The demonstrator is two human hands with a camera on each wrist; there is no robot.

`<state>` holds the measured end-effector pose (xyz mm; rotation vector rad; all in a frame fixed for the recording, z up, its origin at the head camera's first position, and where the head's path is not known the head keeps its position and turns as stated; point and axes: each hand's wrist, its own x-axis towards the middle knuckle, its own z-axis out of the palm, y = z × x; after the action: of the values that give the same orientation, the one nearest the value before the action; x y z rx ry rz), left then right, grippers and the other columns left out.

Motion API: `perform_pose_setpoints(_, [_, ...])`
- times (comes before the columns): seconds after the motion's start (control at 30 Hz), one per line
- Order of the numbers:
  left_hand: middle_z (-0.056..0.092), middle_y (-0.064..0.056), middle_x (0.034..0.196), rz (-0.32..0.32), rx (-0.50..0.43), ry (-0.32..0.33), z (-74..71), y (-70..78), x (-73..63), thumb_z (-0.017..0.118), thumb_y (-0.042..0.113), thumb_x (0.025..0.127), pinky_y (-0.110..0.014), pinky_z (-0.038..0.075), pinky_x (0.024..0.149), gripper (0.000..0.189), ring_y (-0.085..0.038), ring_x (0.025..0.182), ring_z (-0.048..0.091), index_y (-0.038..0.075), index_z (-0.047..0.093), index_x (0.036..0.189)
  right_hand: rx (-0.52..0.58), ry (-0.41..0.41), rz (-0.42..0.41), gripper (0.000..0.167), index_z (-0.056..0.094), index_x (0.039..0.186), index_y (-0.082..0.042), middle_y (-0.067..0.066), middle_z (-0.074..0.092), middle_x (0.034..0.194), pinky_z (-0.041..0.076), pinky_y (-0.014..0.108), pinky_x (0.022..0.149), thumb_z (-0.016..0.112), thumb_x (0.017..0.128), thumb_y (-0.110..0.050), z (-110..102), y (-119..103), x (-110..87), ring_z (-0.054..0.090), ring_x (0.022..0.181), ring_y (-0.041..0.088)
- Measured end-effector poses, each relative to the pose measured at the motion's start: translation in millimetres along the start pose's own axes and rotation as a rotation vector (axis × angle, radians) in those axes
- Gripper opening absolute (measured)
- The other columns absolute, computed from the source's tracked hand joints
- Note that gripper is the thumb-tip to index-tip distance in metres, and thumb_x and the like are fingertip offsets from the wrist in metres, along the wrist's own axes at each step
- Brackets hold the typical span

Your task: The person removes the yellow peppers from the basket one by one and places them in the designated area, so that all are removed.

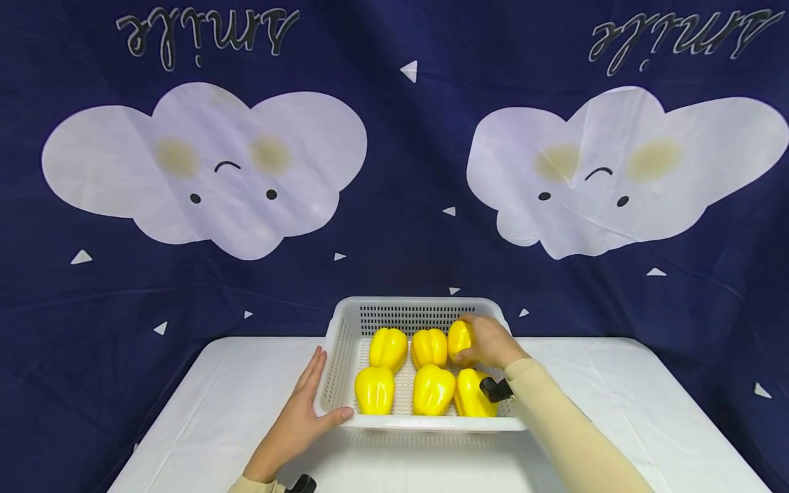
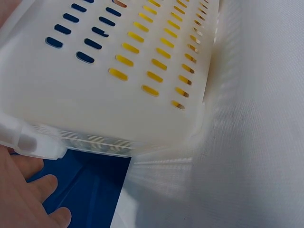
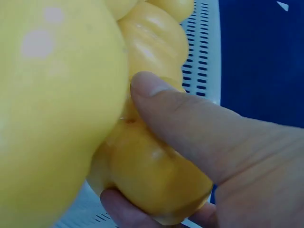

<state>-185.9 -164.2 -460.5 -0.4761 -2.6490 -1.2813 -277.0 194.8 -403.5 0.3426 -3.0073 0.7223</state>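
A white slotted plastic basket (image 1: 431,423) holds several glossy yellow bell peppers in two rows. In the head view my left hand (image 1: 302,414) rests at its front left corner, thumb on the front rim and straight fingers along the left side. The left wrist view shows those fingers (image 2: 42,187) spread beside the basket's end (image 2: 95,114). My right hand (image 1: 493,340) reaches inside and grips the back right bell pepper (image 1: 459,340). In the right wrist view, thumb and fingers lie around that bell pepper (image 3: 152,175). Closer to that camera, another bell pepper (image 3: 52,118) fills the left side.
The basket stands on a white-covered table (image 1: 246,383), near the back edge. Behind hangs a dark blue cloth (image 1: 419,171) with white clouds and small triangles. Black wrist mounts (image 1: 496,389) sit at both wrists, the right one over the front right bell pepper.
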Motion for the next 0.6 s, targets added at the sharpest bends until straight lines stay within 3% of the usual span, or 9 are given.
perform_pose_setpoints(0.27, [0.011, -0.018, 0.167, 0.007, 0.0, 0.008, 0.6, -2.2, -0.5, 0.083, 0.038, 0.079, -0.073, 0.023, 0.108, 0.109, -0.048, 0.149, 0.016, -0.002, 0.02, 0.158, 0.018, 0.052, -0.033, 0.082, 0.054, 0.14, 0.003, 0.024, 0.06, 0.132, 0.044, 0.055, 0.105, 0.093, 0.071, -0.021, -7, 2, -8.1, 0.055, 0.121, 0.042])
perform_pose_setpoints(0.6, [0.011, -0.019, 0.167, 0.009, -0.009, 0.01, 0.9, -2.1, -0.8, 0.083, 0.037, 0.079, -0.074, 0.021, 0.108, 0.109, -0.048, 0.149, 0.015, -0.002, 0.019, 0.159, 0.064, 0.139, -0.111, 0.076, 0.058, 0.136, -0.001, 0.021, 0.062, 0.131, 0.048, 0.054, 0.099, 0.092, 0.071, -0.018, -12, 8, -18.9, 0.058, 0.116, 0.039])
